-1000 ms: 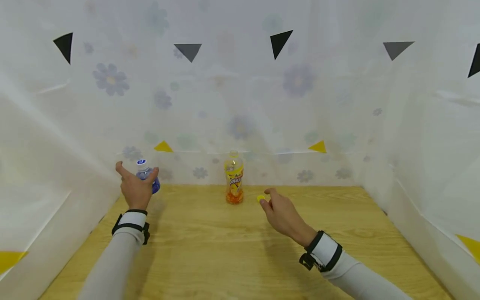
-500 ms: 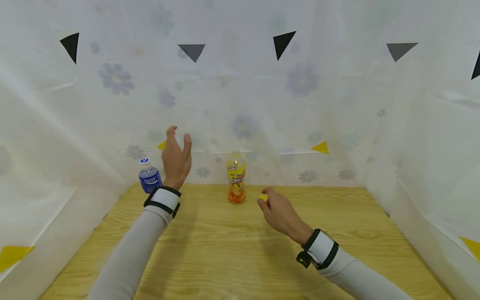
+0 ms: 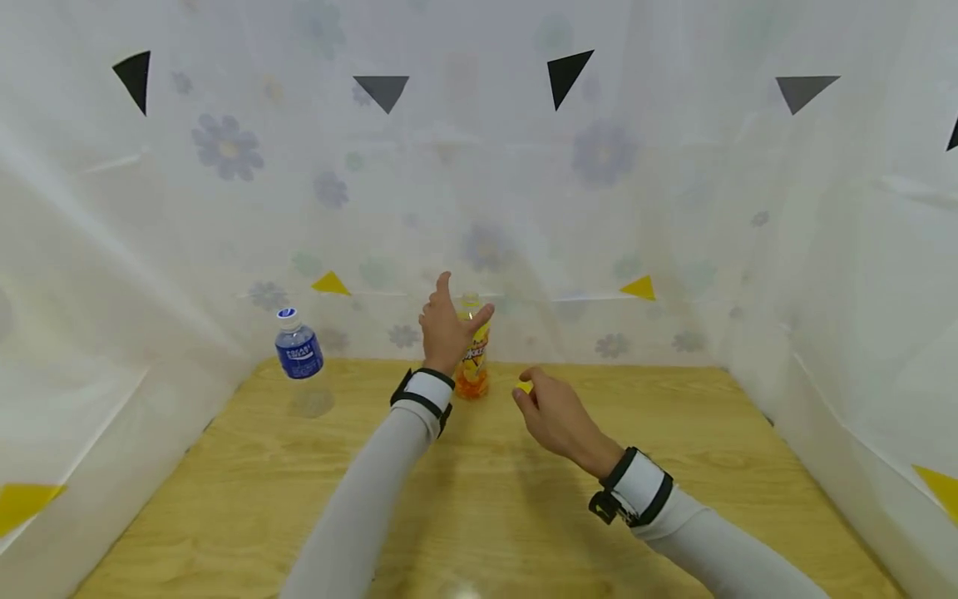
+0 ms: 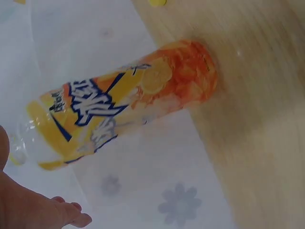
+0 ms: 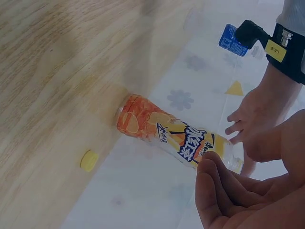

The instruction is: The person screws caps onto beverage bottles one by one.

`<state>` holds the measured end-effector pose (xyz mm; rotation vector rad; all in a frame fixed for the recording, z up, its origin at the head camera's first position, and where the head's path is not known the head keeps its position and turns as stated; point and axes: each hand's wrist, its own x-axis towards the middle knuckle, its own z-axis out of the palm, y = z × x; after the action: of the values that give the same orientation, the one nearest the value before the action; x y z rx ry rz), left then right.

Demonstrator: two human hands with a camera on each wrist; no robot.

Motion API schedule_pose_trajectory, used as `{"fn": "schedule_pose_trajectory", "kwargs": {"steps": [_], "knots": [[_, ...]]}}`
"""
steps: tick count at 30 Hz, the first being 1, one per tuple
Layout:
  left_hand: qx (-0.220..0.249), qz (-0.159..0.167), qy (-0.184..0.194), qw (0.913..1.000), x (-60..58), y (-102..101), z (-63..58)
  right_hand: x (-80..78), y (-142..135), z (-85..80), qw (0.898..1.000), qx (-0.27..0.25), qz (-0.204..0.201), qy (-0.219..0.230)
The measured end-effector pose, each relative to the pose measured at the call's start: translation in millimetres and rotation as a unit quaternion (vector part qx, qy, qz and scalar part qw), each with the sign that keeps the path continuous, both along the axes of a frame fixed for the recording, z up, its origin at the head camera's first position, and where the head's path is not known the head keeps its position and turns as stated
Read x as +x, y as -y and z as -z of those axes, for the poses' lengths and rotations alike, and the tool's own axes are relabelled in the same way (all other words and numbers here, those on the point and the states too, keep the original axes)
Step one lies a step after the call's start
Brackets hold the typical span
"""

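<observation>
My left hand (image 3: 446,337) is spread, thumb held away from the fingers, around the upper part of a tall, clear plastic bottle with a yellow-and-orange label (image 4: 114,107). The bottle stands upright near the back edge of the pale wood-grain table (image 3: 254,499). The view from above is partly covered, so I can't fairly tell whether my thumb touches the plastic. My right hand (image 3: 557,420) hangs over the table to the right of the bottle, its fingers loosely bent, a gap between thumb and fingertips. Just beyond those fingers a small, round, yellow cap (image 5: 89,161) lies on the table, apart from the bottle's base. Well to my left stands a clear bottle with a blue label and white cap (image 3: 301,358). Behind everything hangs a white, flower-printed sheet (image 3: 688,200).
</observation>
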<state>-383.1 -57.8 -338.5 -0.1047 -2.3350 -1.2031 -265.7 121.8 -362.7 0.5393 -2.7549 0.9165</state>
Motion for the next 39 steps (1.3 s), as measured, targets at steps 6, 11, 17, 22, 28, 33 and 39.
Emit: {"fn": "schedule_pose_trajectory", "kwargs": {"steps": [6, 11, 17, 22, 28, 33, 39], "knots": [[0.04, -0.007, 0.029, 0.9987, -3.2, -15.4, 25.4, -4.1, 3.9, 0.4, 1.0, -0.006, -0.012, 0.007], [0.067, -0.024, 0.01, 0.9974, -3.6, -24.4, 48.2, -3.5, 6.2, 5.8, 1.0, -0.018, -0.015, 0.011], [0.083, -0.036, -0.004, 0.9959, -6.1, -27.7, 54.9, -2.9, 4.4, 7.7, 1.0, -0.014, -0.015, 0.002], [0.088, -0.039, -0.001, 0.9954, -6.4, -27.8, 54.3, -3.4, 1.8, 7.7, 1.0, -0.013, -0.011, 0.0], [0.071, -0.036, -0.012, 0.9968, -5.3, -23.3, 53.0, -4.3, 0.2, 8.8, 1.0, -0.019, -0.012, 0.007], [0.025, -0.014, -0.005, 0.9996, 1.4, -13.8, 44.4, -5.2, -1.1, 11.6, 1.0, -0.02, -0.009, 0.006], [-0.035, 0.048, 0.039, 0.9975, 32.1, -5.5, 28.0, -6.7, -7.5, 13.3, 1.0, -0.018, -0.005, 0.008]]}}
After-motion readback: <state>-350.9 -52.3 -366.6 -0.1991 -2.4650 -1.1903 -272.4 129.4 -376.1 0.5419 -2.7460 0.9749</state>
